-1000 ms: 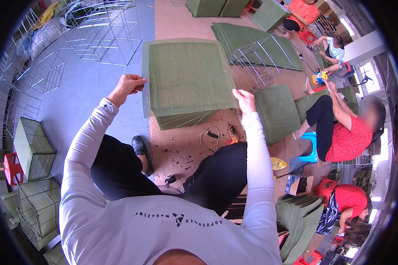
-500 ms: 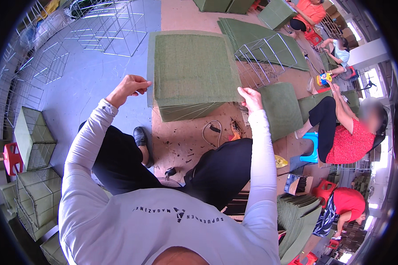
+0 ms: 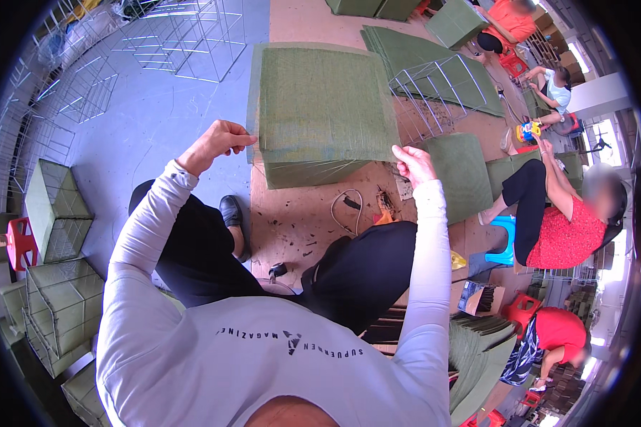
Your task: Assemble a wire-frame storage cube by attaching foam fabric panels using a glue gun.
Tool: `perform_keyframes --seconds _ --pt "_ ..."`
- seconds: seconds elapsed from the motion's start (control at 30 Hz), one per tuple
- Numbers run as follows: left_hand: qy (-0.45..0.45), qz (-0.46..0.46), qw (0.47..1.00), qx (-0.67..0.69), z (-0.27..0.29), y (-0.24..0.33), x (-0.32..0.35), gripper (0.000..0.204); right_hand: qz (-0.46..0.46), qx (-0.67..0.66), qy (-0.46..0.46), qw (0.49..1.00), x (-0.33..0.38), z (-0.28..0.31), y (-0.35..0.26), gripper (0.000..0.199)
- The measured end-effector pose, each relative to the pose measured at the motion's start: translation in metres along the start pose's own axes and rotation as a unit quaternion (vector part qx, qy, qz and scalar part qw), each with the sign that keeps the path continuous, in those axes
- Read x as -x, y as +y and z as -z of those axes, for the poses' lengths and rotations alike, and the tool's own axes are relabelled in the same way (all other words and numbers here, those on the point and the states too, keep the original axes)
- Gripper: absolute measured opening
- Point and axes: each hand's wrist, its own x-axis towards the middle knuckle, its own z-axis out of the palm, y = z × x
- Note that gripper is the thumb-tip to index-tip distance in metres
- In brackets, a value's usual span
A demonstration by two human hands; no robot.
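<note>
Green fabric sheet (image 3: 320, 99) held up over the stack (image 3: 313, 171) on the far floor; left hand (image 3: 217, 142) and right hand (image 3: 413, 162) pinch its near corners. Keep both corners level and taut.

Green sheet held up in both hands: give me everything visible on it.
The green sheet is a square, olive, felt-like fabric panel with a fine woven texture, flat and unfolded. It is lifted above a stack of like sheets on the brown floor. The left hand pinches its lower left corner, the right hand its lower right corner.
</note>
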Motion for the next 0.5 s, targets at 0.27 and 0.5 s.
perform_keyframes --seconds 0.27,0.5 --pt "0.006 -0.007 1.000 0.001 0.0004 -0.0054 -0.0020 0.028 0.007 0.013 -0.011 1.000 0.0033 -0.0023 -0.0003 0.025" --pt "0.003 -0.007 1.000 -0.015 -0.0008 -0.0041 0.0015 0.033 -0.006 0.022 -0.013 1.000 0.0022 0.0021 0.0027 0.024"
